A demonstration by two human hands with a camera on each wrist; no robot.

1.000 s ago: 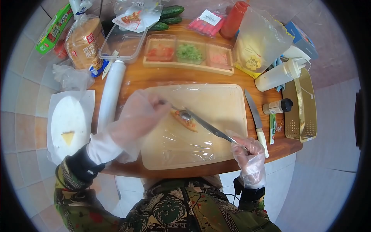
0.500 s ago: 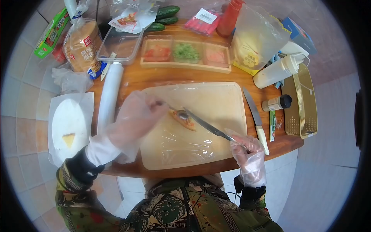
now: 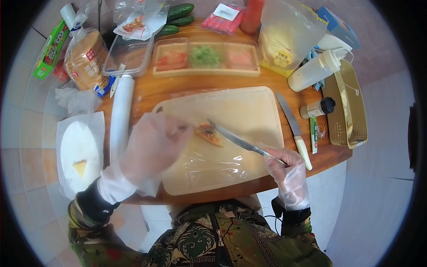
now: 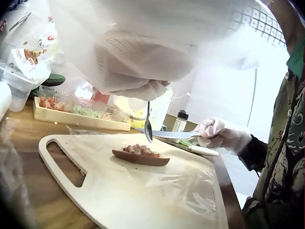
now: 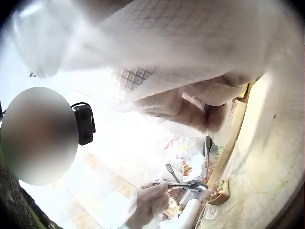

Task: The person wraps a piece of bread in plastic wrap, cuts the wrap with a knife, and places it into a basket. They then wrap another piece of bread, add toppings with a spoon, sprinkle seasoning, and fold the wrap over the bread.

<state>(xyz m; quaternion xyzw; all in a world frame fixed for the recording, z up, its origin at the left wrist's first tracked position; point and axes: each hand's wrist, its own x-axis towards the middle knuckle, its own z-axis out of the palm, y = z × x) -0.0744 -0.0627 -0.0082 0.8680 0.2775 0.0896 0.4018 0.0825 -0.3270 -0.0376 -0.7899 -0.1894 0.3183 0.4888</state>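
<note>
My left hand [image 3: 153,147], in a clear plastic glove, pinches a spoon [image 4: 148,128] whose bowl hangs just over a small boat-shaped piece of bread [image 4: 140,159] topped with diced filling. That bread lies on a pale cutting board [image 3: 255,107]. My gloved right hand [image 3: 288,175] grips a table knife [image 3: 238,140] by its handle, the blade pointing left and its tip near the bread's upper end. In the right wrist view, the spoon [image 5: 196,186] shows with its bowl close above the filling.
Clear film [image 3: 213,167] covers the board's near part. Beyond stands a wooden tray [image 3: 207,72] of diced toppings. A larger knife [image 3: 290,116], a seasoning jar [image 3: 313,109] and a basket [image 3: 347,107] are at right; a film roll [image 3: 121,115] and a white oval plate [image 3: 80,142] at left.
The head view has shifted a little. My left hand has drawn slightly toward my body, and the spoon's bowl looks blurred over the bread. My right hand keeps about the same place with the knife.
</note>
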